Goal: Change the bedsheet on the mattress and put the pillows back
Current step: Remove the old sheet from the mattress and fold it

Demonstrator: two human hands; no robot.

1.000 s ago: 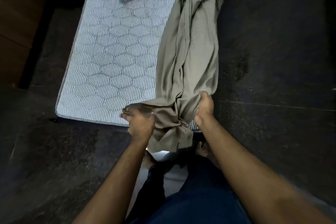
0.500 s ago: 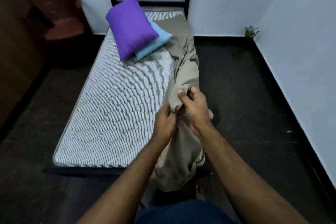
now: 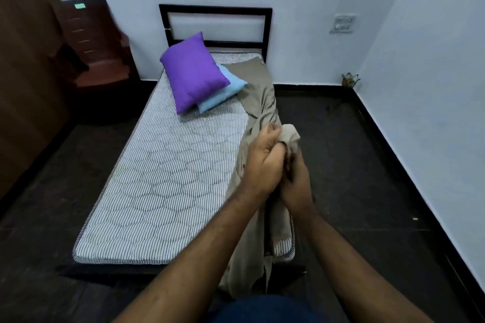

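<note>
Most of the mattress (image 3: 168, 191) top is left bare; its head end is blocked by two stacked pillows (image 3: 194, 73), its right edge by the bunched sheet (image 3: 262, 102).

Two bare forearms enter from the lower edge, one from about 7 o'clock and one from about 5 o'clock. No sleeve covers them up to the frame border, and no watch, ring or bracelet shows on the parts that are visible. The left hand (image 3: 263, 165) and the right hand (image 3: 298, 186) are also bare, without gloves. The fingernails of the left hand look short; those of the right hand are hidden. At 6 o'clock, between the two forearms, there is a rounded patch of dark blue clothing (image 3: 265, 309). Its fabric looks plain, and no seam, button or print can be seen on it.
</note>
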